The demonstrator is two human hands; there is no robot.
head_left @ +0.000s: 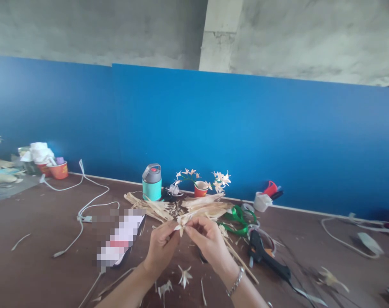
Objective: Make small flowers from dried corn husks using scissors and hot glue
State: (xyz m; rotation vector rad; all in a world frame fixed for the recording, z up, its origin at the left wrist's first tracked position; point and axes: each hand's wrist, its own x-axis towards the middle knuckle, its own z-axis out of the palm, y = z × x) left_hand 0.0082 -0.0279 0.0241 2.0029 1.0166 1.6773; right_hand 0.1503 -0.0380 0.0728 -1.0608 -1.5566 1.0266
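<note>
Between my fingertips is a small cream flower [181, 226] that looks made of dried husk. My left hand [162, 244] pinches it from the left, and my right hand [209, 241], with a bracelet at the wrist, pinches it from the right. Beyond my hands lie piles of dried husk strips [210, 207]. Closer to me on the table rest a finished-looking husk flower [184, 276] and a second husk flower [165, 288]. Farther back, a red paper cup [201, 189] holds stems of similar flowers [222, 180].
A black glue gun [268, 256] and green ribbon [241, 220] lie to the right. A teal bottle [152, 184] stands at the back. White cables [82, 214] and a blurred-out phone-like object [122, 239] are at left. A white cup [263, 201] stands near the blue partition [194, 128].
</note>
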